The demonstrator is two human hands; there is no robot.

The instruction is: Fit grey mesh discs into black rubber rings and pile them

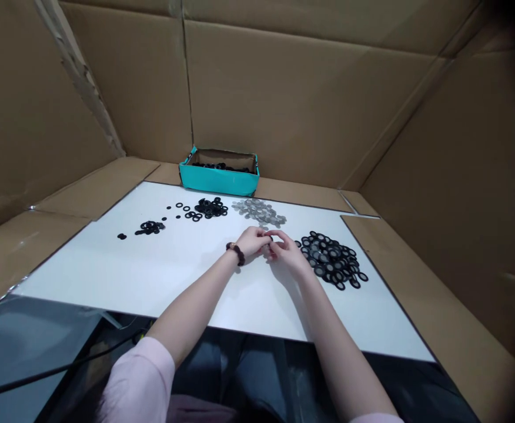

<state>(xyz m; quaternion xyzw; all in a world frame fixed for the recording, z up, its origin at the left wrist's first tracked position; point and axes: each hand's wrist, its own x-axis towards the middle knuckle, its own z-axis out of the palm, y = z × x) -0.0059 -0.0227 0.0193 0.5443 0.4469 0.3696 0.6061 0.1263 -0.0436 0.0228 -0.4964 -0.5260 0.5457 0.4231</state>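
Observation:
My left hand (249, 241) and my right hand (286, 252) meet over the middle of the white board, fingertips pinched together. Between them is a small black ring (270, 239), partly covered by the fingers; whether a disc sits inside it I cannot tell. Just beyond the hands lies a heap of translucent grey discs (261, 211). Close to the right hand spreads a large pile of black rings with grey centres (332, 261). Plain black rings (211, 208) are heaped to the left of the grey discs.
A teal box (220, 180) holding black pieces stands behind the white board (151, 270). A smaller cluster of black pieces (150, 227) lies at the left, with a few strays around it. Cardboard walls (306, 100) enclose the back and sides. A black cable (63, 368) runs at lower left.

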